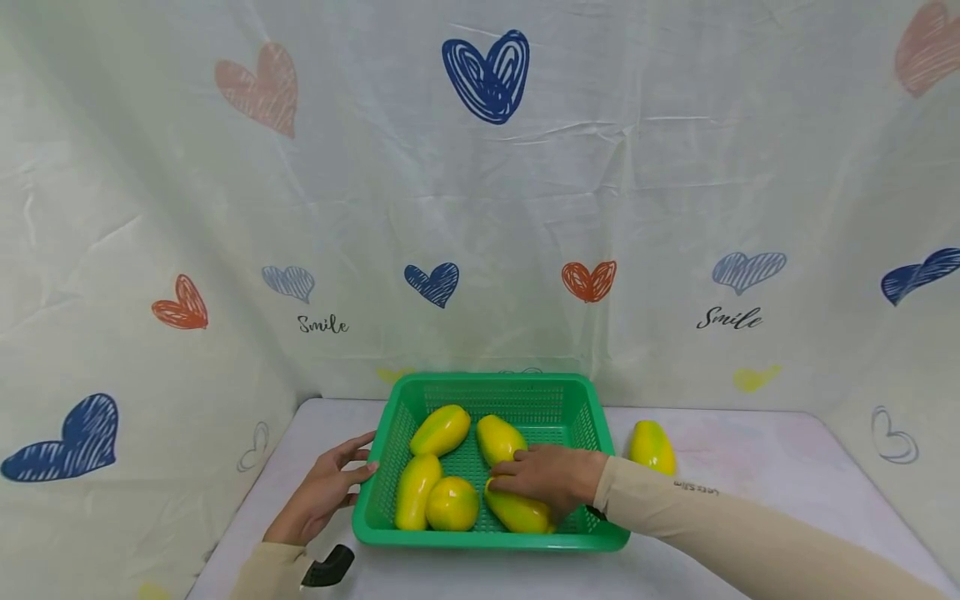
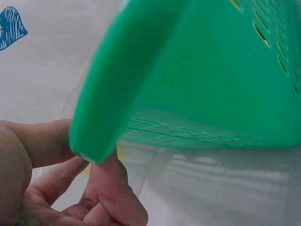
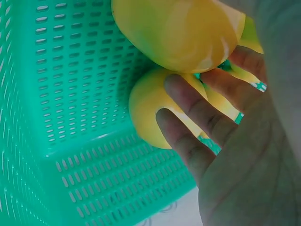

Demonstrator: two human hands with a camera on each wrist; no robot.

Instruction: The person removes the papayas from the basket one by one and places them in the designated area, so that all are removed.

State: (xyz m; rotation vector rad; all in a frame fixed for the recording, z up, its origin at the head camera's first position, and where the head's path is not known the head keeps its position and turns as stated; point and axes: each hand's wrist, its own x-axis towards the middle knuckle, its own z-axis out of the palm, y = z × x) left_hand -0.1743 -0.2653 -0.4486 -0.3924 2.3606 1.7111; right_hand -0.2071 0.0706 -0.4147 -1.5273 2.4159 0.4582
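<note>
A green plastic basket (image 1: 491, 542) holds several glossy yellow mangoes with faint green patches. My left hand (image 1: 326, 487) grips its left rim, with the rim between thumb and fingers in the left wrist view. Inside the basket, my right hand (image 1: 551, 475) reaches over the front right mango (image 1: 517, 510), covering part of it. Its fingers look extended and spread in the right wrist view, their fingertips (image 3: 175, 84) overlapping the mango behind (image 3: 146, 106). Two more mangoes, one at the back left (image 1: 441, 430) and one at the front left (image 1: 417, 492), lie beside a rounder yellow fruit (image 1: 453, 504).
Another yellow mango (image 1: 652, 447) lies on the white table (image 1: 720, 446) just right of the basket. A pale curtain (image 1: 495, 192) with printed hearts hangs close behind the table and along both sides.
</note>
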